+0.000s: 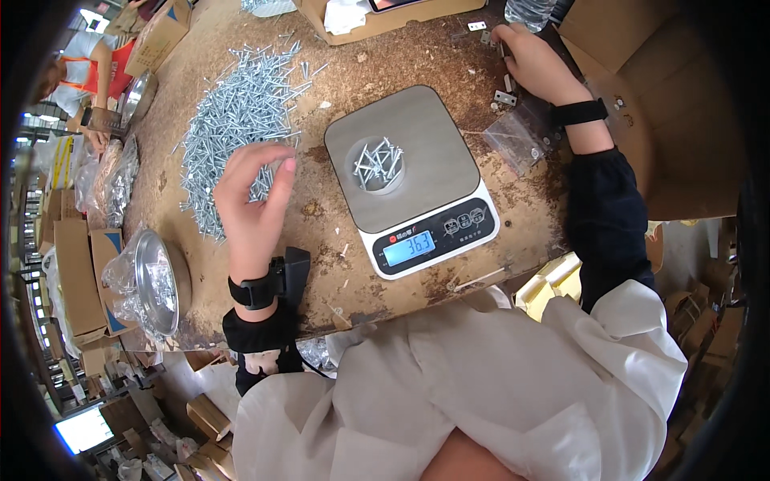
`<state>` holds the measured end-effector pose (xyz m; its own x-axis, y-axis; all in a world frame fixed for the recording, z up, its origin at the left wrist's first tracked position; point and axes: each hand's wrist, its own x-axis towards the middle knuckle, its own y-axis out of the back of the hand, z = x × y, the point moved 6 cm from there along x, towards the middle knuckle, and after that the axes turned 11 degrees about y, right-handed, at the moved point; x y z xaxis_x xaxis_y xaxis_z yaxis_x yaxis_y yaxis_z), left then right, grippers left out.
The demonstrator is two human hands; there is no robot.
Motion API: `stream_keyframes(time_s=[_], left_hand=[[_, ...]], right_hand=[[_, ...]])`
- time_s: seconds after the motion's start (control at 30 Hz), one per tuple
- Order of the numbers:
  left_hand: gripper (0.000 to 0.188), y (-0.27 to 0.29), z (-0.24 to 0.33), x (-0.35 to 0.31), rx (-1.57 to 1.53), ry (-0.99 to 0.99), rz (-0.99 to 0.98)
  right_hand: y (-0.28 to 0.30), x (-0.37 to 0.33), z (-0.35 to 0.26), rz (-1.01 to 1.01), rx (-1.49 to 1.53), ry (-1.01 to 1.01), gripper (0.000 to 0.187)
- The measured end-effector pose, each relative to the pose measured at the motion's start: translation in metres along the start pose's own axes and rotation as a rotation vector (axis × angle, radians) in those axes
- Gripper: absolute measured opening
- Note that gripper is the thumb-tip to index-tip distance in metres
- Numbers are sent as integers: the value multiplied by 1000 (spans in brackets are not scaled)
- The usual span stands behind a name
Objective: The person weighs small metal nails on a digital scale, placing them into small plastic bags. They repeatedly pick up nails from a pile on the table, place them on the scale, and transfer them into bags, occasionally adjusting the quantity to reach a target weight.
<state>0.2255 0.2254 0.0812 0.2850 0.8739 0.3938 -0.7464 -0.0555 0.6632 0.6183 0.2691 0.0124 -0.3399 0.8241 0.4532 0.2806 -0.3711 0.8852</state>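
Note:
My left hand (255,192) is over the right edge of a large pile of silver screws (233,120). Its thumb and fingertips come together in a pinch, and what they hold, if anything, does not show. At the far right, my right hand (541,68) reaches among small metal plates (504,98), thumb and forefinger apart. Between the hands stands a white digital scale (429,216) with a grey platform and a lit display. A small round clear dish (391,188) on the platform holds several screws (378,163).
A clear plastic bag (517,140) lies below my right hand. Beside it stands an open cardboard box (682,144). Another shallow box (393,24) is at the back. A metal bowl (178,280) with plastic bags sits at the left edge. A person (84,68) works at far left.

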Motion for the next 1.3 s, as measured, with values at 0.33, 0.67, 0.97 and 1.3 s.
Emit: stream_keyframes(time_s=[0.33,0.67,0.97,1.3], left_hand=[[14,-29,63,6,83,-155,-274],[22,13,-16,22,497,88,100],[26,4,-69,12,695,305,-68],[12,-11,-66,12,766,167,-46]], right_hand=[[1,3,-4,19,-3,-158,21],[9,-2,7,75,161,-174,13],[27,-4,5,130,269,-173,14],[43,3,-11,250,534,-201,11]])
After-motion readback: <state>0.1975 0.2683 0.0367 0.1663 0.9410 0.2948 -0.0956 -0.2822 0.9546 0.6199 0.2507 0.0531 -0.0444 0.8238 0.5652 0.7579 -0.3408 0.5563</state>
